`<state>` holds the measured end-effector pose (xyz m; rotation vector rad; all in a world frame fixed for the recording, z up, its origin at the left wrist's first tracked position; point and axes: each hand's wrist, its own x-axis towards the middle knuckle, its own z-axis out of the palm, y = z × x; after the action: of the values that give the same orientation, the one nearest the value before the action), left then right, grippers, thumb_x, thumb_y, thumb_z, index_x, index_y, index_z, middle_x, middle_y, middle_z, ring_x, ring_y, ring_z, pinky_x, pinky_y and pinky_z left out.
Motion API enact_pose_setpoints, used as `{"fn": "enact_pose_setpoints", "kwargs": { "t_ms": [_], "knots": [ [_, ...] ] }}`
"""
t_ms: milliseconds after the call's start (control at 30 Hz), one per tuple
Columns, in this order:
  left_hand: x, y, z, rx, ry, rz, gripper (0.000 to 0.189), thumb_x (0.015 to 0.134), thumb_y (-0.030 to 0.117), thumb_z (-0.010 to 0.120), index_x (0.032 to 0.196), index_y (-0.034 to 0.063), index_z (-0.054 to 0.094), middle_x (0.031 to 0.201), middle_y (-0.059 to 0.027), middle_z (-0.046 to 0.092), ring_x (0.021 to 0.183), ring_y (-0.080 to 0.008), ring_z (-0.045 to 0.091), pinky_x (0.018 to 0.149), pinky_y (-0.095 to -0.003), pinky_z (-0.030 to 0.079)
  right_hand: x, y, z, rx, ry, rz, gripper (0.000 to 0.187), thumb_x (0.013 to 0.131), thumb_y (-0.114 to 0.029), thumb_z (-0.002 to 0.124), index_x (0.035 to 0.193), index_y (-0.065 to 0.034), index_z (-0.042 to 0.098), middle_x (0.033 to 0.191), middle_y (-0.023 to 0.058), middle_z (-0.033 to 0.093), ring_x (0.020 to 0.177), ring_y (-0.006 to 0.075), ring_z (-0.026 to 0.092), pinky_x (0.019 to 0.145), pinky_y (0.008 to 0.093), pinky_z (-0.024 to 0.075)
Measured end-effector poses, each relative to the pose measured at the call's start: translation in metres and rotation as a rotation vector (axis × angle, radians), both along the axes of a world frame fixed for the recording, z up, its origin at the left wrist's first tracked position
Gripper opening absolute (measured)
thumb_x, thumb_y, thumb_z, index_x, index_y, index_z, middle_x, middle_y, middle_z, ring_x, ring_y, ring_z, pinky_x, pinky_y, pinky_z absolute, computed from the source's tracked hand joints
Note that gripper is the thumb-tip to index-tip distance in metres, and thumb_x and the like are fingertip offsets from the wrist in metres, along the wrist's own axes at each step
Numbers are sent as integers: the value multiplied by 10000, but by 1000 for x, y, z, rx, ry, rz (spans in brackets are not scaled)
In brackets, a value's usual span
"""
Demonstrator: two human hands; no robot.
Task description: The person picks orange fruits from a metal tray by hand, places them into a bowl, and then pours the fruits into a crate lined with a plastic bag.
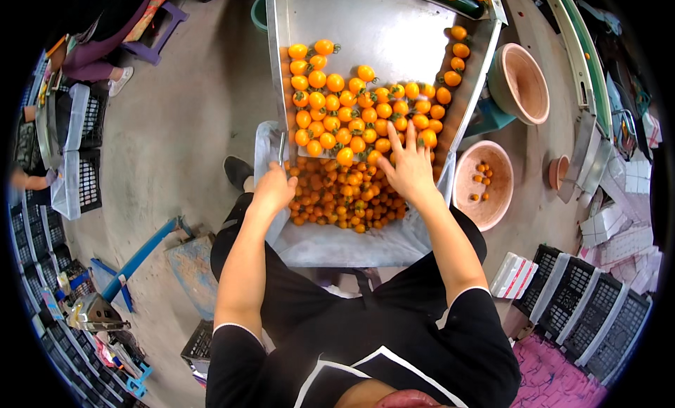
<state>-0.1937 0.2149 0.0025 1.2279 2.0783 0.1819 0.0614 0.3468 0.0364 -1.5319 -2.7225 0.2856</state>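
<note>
Many orange cherry tomatoes (pixel 335 83), some with green stems, lie on the lower part of a metal chute (pixel 348 23). Below its edge, more tomatoes (pixel 337 199) fill a crate lined with a pale sheet (pixel 348 249). My left hand (pixel 275 189) is closed around a thin metal rod or handle (pixel 282 144) at the chute's lower left corner. Spread fingers of my right hand (pixel 408 165) rest among the tomatoes at the lower right of the chute; whether the palm holds any is hidden.
Right of the chute are a round basin (pixel 522 83) and a lower basin (pixel 461 186) holding several tomatoes. Black crates (pixel 585 308) stand at the lower right. Far left, another person's leg (pixel 89 62) shows near a purple stool (pixel 158 38). A blue bar (pixel 140 257) slants at the left.
</note>
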Motion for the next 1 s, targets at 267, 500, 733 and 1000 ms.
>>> {"fn": "enact_pose_setpoints", "kwargs": {
  "t_ms": [267,500,733,1000],
  "knots": [
    [4,5,1,1,-13,-4,418,814,210,573,987,-121,385,842,-327,587,834,-448,587,760,-477,471,-73,51,2,225,314,150,538,803,-262,568,1288,-72,434,1368,175,342,1231,347,359,1042,432,269],
    [4,8,9,2,6,6,440,802,216,589,981,-130,384,828,-338,581,820,-452,586,744,-479,475,-57,4,4,-45,150,189,641,739,-289,641,1295,-54,426,1381,223,304,1239,332,363,1049,452,259],
    [9,8,-5,69,1,-36,430,787,202,612,955,-127,392,787,-335,582,781,-457,588,717,-487,477,-163,78,5,332,496,224,558,741,-272,606,1232,-43,473,1321,181,411,1253,344,344,1046,443,261],
    [-1,1,5,7,-32,26,428,797,201,600,972,-128,392,815,-337,582,812,-455,586,748,-478,471,-107,-11,-11,76,452,400,539,733,-228,619,1211,-16,489,1252,182,478,1242,329,372,1047,427,274]
  ]
}}
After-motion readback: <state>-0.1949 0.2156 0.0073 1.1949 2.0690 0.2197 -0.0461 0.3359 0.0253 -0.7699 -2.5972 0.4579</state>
